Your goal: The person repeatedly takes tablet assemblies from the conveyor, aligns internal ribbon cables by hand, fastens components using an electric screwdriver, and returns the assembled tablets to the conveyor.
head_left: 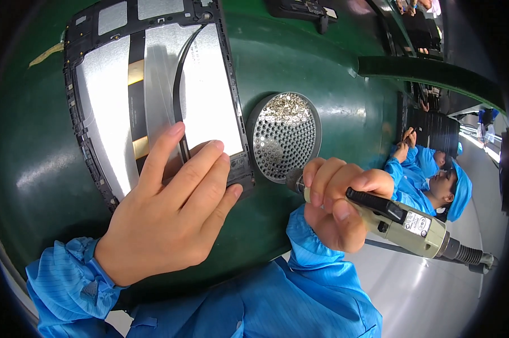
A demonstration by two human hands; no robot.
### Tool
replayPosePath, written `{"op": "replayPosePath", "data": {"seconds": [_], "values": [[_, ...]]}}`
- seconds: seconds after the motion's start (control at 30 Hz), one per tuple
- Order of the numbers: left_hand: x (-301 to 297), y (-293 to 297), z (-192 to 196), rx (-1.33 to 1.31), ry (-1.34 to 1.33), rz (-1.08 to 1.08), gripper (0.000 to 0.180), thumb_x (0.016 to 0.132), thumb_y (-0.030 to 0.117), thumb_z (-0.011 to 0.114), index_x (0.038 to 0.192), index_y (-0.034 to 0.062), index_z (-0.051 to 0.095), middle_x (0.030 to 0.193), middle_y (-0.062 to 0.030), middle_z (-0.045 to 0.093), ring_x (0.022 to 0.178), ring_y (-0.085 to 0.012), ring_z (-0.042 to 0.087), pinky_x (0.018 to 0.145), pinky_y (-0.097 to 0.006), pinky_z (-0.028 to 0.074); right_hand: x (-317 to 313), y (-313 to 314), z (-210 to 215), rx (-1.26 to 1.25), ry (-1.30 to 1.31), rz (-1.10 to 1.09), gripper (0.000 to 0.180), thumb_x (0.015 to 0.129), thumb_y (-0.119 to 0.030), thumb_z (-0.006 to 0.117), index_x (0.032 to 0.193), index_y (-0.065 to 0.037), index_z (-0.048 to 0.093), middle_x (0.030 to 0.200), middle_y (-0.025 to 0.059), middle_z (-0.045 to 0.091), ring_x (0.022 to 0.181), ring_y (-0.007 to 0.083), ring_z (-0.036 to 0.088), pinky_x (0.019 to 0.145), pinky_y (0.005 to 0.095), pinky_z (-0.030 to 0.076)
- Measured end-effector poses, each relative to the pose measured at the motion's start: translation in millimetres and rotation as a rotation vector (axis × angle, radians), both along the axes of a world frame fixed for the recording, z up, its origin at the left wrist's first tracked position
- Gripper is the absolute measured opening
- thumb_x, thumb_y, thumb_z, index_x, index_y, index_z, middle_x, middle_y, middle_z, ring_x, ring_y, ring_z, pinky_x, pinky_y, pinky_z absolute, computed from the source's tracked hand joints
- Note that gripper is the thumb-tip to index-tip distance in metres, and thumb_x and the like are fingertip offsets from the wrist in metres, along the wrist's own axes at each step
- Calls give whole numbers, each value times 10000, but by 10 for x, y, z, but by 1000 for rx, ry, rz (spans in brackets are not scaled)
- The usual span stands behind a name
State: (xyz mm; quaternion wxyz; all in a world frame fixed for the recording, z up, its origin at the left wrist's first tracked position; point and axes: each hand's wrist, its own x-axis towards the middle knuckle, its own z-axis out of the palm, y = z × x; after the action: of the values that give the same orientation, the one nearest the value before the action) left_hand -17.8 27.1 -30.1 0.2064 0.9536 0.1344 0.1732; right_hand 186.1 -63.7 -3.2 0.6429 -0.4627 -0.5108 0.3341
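An opened tablet-like device (208, 96) lies on the green bench at the left, with a black frame, silvery plates and a dark strip with gold bands. My left hand (172, 208) rests over its near right part, fingers outstretched and the fingertips on a thin black cable (178, 84) and the lower edge. What is under the palm is hidden. In my right hand (341, 197) is an olive electric screwdriver (418, 228), gripped with the fingers wrapped around its front. Its tip points toward a round perforated screw tray (316, 147), which holds many small silvery screws at its far side.
A green bar (429, 73) crosses the bench's far right. Black parts (302, 10) lie at the back. Beyond the bench on the right, a person (429, 180) in blue workwear and cap handles something dark. A strip of yellowish tape (45, 55) sticks out beside the device.
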Motion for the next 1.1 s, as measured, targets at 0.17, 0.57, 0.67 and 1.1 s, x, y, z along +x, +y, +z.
{"op": "replayPosePath", "data": {"seconds": [0.17, 0.57, 0.67, 1.1], "values": [[-38, 12, -3, -8, -12, 2, 195, 766, 102, 674, 957, 75, 700, 1118, -182, 584, 1167, -323, 529, 1024, -630, 319, -50, 1, -11, -11, -41, -22, 351, 796, -82, 555, 1138, -72, 478, 659, 50, 476, 603, 185, 479, 636, 377, 407], [-227, -8, -162, 16, -253, -34, 149, 669, -14, 708, 813, -18, 671, 673, -51, 457, 650, -207, 482, 559, -332, 401, -345, 85, 241, 95, -52, 120, 359, 773, -29, 620, 1076, -82, 435, 649, 47, 506, 558, 178, 526, 546, 352, 445], [-224, 15, -193, -14, -309, -25, 160, 659, -13, 720, 813, -5, 676, 635, -30, 420, 594, -183, 449, 520, -312, 354, -516, 173, 175, 81, -58, 119, 332, 802, -58, 612, 1073, -112, 428, 651, 15, 497, 528, 147, 509, 531, 319, 444], [-270, 5, -197, 6, -364, -8, 102, 667, 14, 731, 733, 34, 657, 638, -8, 424, 599, -159, 443, 529, -299, 336, -596, 218, 179, 7, -86, 166, 320, 809, -46, 596, 1079, -90, 429, 671, 35, 500, 550, 162, 519, 555, 331, 435]]}}
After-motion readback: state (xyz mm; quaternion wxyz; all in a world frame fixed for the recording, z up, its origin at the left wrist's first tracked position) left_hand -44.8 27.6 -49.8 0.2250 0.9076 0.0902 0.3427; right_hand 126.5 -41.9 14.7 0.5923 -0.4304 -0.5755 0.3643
